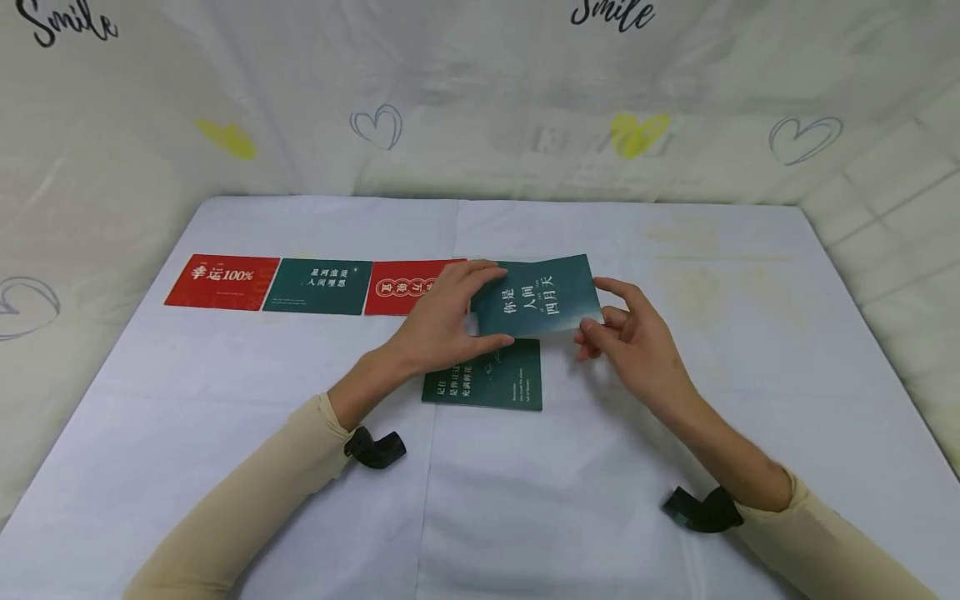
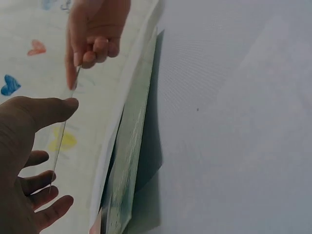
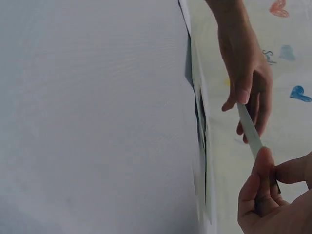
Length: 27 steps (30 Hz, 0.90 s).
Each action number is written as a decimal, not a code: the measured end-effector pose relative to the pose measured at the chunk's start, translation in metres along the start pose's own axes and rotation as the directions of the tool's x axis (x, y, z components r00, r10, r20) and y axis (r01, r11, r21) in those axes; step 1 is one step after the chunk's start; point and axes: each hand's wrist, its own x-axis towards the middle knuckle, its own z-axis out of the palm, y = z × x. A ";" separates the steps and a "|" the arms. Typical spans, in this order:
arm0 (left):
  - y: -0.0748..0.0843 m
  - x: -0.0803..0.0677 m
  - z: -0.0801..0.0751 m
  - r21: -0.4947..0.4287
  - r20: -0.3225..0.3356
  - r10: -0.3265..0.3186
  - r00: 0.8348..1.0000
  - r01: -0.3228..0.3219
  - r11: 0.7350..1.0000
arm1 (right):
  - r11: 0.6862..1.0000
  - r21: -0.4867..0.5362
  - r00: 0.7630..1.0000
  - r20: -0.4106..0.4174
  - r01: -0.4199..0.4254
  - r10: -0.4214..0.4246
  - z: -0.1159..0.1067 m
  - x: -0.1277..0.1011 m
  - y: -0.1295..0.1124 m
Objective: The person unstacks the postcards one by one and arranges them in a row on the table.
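Holding a green card just beyond the stack, left hand and right hand pinched opposite edges; keeping it level looked wisest.

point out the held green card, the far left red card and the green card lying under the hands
held card (image 1: 536,296), head view, middle of its printed face
red card (image 1: 222,282), head view, centre
lower green card (image 1: 504,385), head view, uncovered right half

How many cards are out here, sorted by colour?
Red cards: 2, the one at the far left and the third in the row.
Green cards: 3, one in the row, one held in both hands, one lying beneath.
Total: 5
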 end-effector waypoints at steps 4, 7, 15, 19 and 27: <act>0.003 0.003 0.002 -0.010 -0.014 0.001 1.000 -0.001 1.000 | 0.996 0.079 0.999 -0.034 0.028 -0.025 -0.004 -0.001 0.000; 0.005 0.006 0.004 -0.006 -0.011 -0.033 0.999 0.033 0.999 | 0.989 0.136 0.997 -0.059 0.049 -0.042 -0.007 -0.001 -0.001; 0.012 0.011 0.008 0.027 -0.031 -0.153 0.988 0.154 0.988 | 0.968 0.236 0.990 -0.133 0.085 -0.054 -0.010 0.001 -0.002; 0.015 0.011 0.009 -0.001 -0.034 -0.205 0.978 0.205 0.979 | 0.963 0.255 0.987 -0.154 0.088 -0.050 -0.012 0.002 -0.001; 0.017 0.009 0.016 -0.098 -0.041 -0.234 0.971 0.230 0.968 | 0.962 0.268 0.988 -0.156 0.057 -0.015 -0.015 0.003 0.004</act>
